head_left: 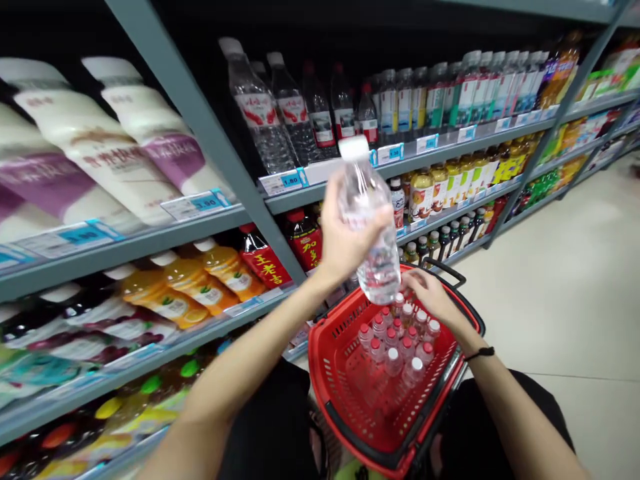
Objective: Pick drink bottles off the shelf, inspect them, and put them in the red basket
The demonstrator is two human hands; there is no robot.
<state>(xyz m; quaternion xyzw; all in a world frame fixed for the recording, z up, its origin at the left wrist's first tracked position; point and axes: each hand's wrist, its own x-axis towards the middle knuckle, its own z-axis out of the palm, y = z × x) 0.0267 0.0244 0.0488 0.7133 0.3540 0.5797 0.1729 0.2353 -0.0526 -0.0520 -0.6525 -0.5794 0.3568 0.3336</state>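
Grey shop shelves (190, 100), packed with bottled drinks, stretch along the left of and beyond a red shopping basket (345, 353). Pale floor (565, 280) spreads to the basket's right. The basket itself, slotted plastic with black edging, sits between the person's dark-clothed knees (540, 407). Raised over the basket's far edge, the left hand (345, 240) has thumb and fingers wrapped around a large clear bottle (377, 263), white-capped and slightly tilted. The right hand (430, 293) is at the basket's far right, fingers bent; whether they grip the rim or touch a bottle is hard to tell. Inside the basket, small bottles (406, 348) with red or white caps stand clustered. A thin black wristband (481, 353) circles the right wrist, beside the basket's right rim.
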